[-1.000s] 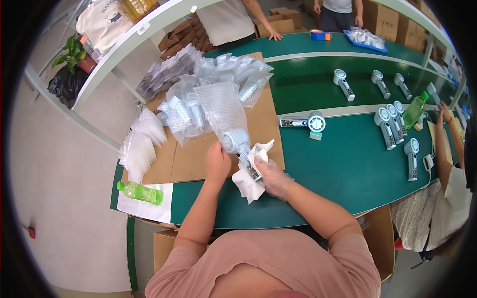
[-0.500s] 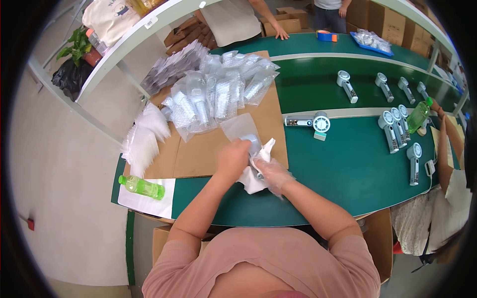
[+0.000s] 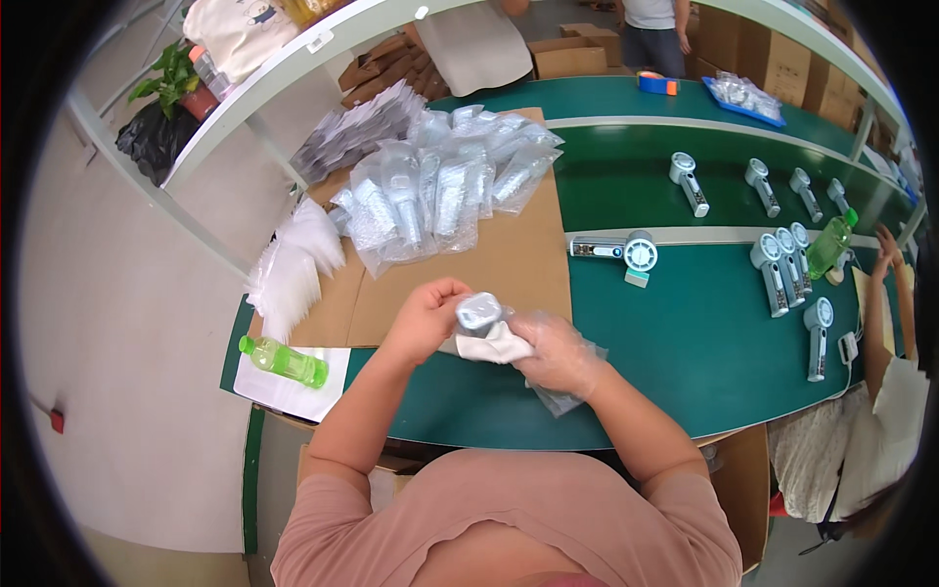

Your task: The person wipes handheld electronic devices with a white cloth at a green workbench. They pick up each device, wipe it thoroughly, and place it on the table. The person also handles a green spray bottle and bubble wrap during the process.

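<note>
Above the near part of the table, a handheld fan (image 3: 478, 310) shows its rounded pale head, glossy as if under clear plastic. Its lower part is hidden by a white cloth (image 3: 494, 344) and my fingers. My right hand (image 3: 556, 354), in a loose clear plastic glove, is closed round the fan through the cloth. At the head's left side, the bent fingers of my left hand (image 3: 427, 318) are closed at its edge. Beyond them, bagged fans (image 3: 406, 191) lie heaped on a cardboard sheet (image 3: 489, 264).
Unbagged fans (image 3: 641, 251) stand or lie to the right. White sleeves (image 3: 289, 279) and a green bottle (image 3: 284, 362) are at left. Another green bottle (image 3: 831, 243) and a co-worker's hands (image 3: 886, 249) are at far right. A shelf frame (image 3: 245, 98) crosses the upper left.
The translucent bag above the fan no longer shows upright. The fan's head now faces up between my hands, and my left hand has moved left. A co-worker's hand left the far table.
</note>
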Motion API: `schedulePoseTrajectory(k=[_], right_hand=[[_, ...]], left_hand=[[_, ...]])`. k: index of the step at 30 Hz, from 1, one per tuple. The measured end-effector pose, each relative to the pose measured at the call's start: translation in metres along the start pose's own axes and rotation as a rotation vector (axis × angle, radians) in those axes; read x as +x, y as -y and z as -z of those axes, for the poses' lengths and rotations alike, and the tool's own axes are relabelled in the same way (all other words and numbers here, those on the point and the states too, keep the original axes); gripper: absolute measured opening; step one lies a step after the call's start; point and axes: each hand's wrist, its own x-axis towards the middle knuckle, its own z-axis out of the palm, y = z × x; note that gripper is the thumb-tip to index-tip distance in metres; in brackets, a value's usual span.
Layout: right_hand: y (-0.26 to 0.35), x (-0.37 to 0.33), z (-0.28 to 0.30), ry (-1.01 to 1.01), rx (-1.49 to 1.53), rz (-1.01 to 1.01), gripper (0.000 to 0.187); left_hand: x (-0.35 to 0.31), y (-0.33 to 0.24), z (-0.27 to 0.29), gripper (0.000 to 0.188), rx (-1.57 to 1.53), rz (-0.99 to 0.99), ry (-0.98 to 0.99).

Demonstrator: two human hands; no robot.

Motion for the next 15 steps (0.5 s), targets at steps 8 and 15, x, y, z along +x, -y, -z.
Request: schedulePoseTrajectory(k=[8,15], right_hand=[[0.05,-0.008,0.03,0.02,0.032,0.313,0.024],[0.003,-0.019,0.023,-0.24,0.522,-0.195,0.037]], left_hand=[[-0.022,-0.049,0.008,0.008,0.146,-0.025,0.088],[0.042,-0.049,0.029,0.013,0.381,-0.174,-0.079]])
